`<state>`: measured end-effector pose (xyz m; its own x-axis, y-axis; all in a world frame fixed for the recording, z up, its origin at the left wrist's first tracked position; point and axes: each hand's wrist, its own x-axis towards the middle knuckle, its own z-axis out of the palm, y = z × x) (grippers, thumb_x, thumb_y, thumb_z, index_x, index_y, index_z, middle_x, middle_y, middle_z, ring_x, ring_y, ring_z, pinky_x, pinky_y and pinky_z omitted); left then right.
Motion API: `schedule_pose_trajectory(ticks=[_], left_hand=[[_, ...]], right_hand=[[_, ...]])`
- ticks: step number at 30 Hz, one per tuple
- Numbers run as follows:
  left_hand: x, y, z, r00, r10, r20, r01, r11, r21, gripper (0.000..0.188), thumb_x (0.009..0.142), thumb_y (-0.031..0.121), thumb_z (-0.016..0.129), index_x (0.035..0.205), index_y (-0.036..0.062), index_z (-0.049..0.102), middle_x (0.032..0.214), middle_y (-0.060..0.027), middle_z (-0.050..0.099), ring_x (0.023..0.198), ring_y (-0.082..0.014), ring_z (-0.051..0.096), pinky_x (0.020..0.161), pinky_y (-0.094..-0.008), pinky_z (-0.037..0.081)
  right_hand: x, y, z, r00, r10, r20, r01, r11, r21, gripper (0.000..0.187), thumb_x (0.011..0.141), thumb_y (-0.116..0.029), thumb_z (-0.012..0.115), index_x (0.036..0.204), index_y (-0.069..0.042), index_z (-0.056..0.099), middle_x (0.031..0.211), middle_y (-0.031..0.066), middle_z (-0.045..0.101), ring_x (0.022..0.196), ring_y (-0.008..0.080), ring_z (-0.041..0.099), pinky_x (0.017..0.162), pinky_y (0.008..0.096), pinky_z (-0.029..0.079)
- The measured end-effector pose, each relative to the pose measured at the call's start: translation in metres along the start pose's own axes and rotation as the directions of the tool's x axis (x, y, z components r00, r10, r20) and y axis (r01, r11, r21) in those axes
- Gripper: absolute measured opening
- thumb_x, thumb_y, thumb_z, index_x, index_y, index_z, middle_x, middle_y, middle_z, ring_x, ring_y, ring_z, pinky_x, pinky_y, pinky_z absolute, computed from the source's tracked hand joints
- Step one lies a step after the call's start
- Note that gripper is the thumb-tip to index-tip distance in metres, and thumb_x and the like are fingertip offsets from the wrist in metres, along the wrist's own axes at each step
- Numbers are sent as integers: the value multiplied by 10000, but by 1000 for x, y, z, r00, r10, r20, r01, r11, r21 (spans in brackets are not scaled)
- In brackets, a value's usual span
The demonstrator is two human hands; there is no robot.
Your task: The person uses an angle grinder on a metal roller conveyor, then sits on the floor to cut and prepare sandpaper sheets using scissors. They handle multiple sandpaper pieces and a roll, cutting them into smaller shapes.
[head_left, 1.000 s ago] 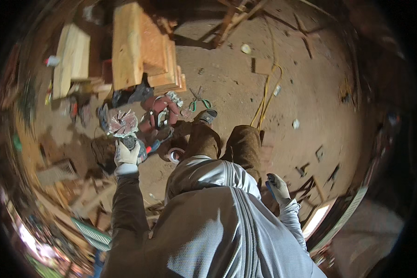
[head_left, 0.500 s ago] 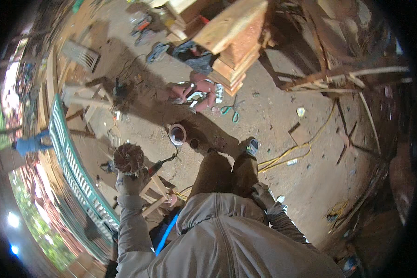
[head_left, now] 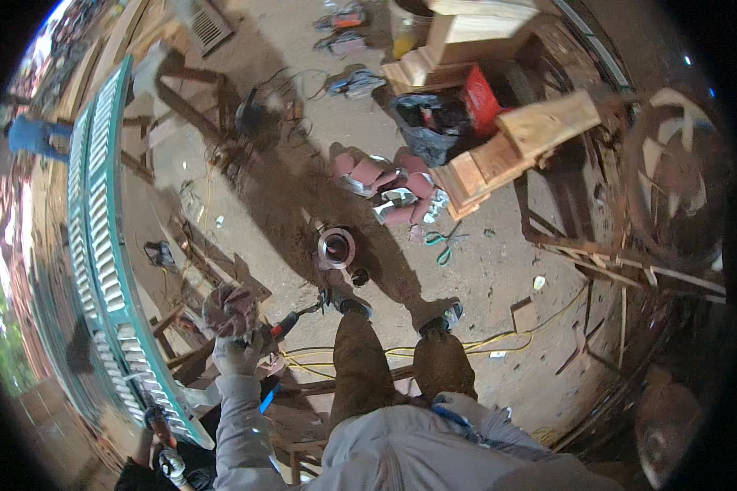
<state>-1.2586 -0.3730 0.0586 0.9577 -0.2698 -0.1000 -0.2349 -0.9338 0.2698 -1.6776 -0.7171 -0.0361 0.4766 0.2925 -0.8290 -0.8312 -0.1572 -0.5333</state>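
My left hand [head_left: 236, 357] is closed at the left, holding a round, brown, ragged-edged flap sanding wheel [head_left: 229, 311] in front of my sleeve. Just right of it is a red and black power tool [head_left: 283, 327]; whether it joins the wheel is hidden by the hand. On my right side the sleeve [head_left: 504, 430] bends in toward my hip, and the fingers of my right hand are not clear there. A long green-framed shutter [head_left: 106, 237] with white slats stands to the left of my left hand.
A co-worker's gloved hand [head_left: 172, 465] and a tool [head_left: 160, 427] are at the shutter's near end. Yellow cable [head_left: 499, 337] crosses the floor by my feet. Ahead lie sanding-belt pieces [head_left: 401, 186], green-handled scissors [head_left: 444, 252], a round container [head_left: 336, 248] and stacked wood [head_left: 540, 139].
My view has swung left, and the shutter shows more fully. The wheel remains in my left hand, a little lower in the picture. My right hand has moved from my thigh toward my hip.
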Motion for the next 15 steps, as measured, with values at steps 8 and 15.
schedule_pose_trajectory(ticks=[8, 15], left_hand=[[66, -68, 124, 970, -229, -79, 194, 930, -312, 446, 754, 290, 830, 1135, 81, 729, 976, -202, 726, 894, -365, 723, 794, -449, 570], [88, -34, 152, 856, -512, 70, 514, 832, -209, 575, 749, 248, 831, 1236, 32, 615, 1119, -183, 654, 1015, -342, 663, 909, -420, 523]], right_hand=[[185, -120, 106, 965, -138, 223, 190, 954, -232, 803, 913, -423, 732, 1526, -81, 342, 1440, 277, 459, 1268, 438, 543, 1075, 440, 456], [176, -174, 82, 494, -289, 820, 239, 952, 192, 378, 898, -230, 684, 1191, 8, 666, 1125, 184, 705, 1064, 274, 660, 951, 412, 502]])
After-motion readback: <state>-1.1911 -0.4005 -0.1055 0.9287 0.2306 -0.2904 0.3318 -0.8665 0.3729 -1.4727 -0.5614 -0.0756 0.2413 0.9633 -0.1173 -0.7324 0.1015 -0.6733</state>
